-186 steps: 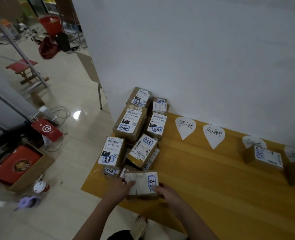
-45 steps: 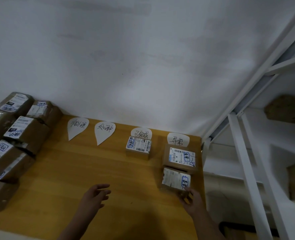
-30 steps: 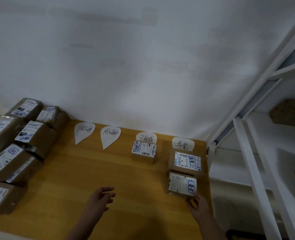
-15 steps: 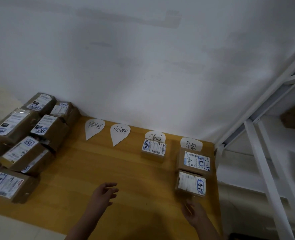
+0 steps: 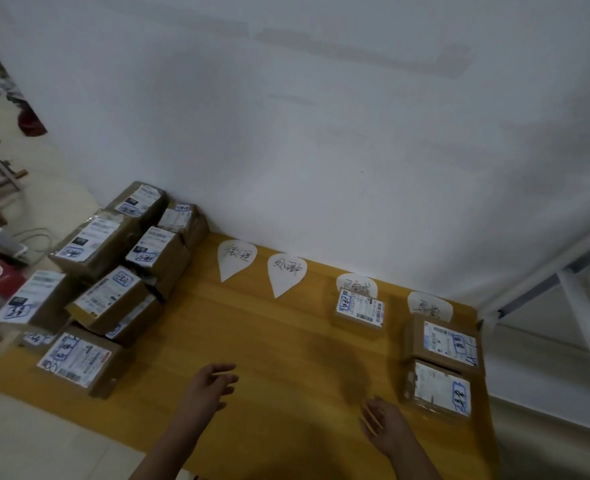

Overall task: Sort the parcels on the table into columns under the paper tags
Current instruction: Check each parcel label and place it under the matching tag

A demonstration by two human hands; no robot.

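Since half a second ago my right hand [image 5: 387, 427] has drawn back from the placed parcel [image 5: 439, 389], which lies just ahead and right of it, second in the column under the rightmost paper tag [image 5: 428, 304]. Both hands are empty, fingers loosely spread. The unsorted pile [image 5: 113, 271] lies well left of my left hand [image 5: 210, 386], the nearer one. Its closest parcel [image 5: 79, 358] looks nearly square. Yellow wooden worktop [image 5: 269, 341] lies between them, with a white wall [image 5: 321, 133] beyond.

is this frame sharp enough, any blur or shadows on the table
Head view: dim and soft; the stacked parcels smear toward the left edge; a dark shadow lies on the table just beyond the right hand; label print is unreadable.
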